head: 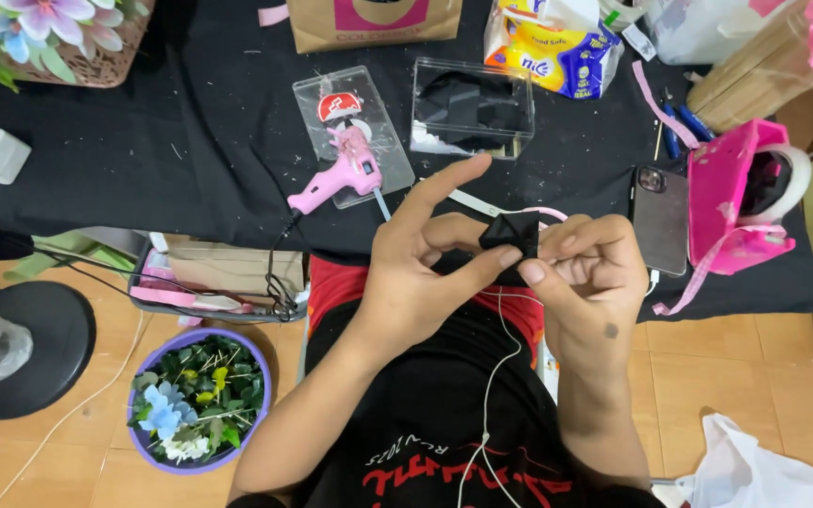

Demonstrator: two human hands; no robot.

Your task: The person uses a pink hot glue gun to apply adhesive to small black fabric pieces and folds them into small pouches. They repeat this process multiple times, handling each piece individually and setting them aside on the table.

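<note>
The black cloth piece [510, 233] sits just in front of the pink glue gun [339, 179], pinched between both hands. The left hand [425, 268] and right hand [583, 268] both squeeze it tight, with the right hand closer.

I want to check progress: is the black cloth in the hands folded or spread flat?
Folded: the black cloth is bunched into creased layers, pinched between both thumbs.

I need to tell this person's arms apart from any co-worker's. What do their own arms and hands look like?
Both forearms are bare, no sleeves, gloves, rings or watch showing. The right hand has a small dark mark on its back; the left hand shows none.
</note>
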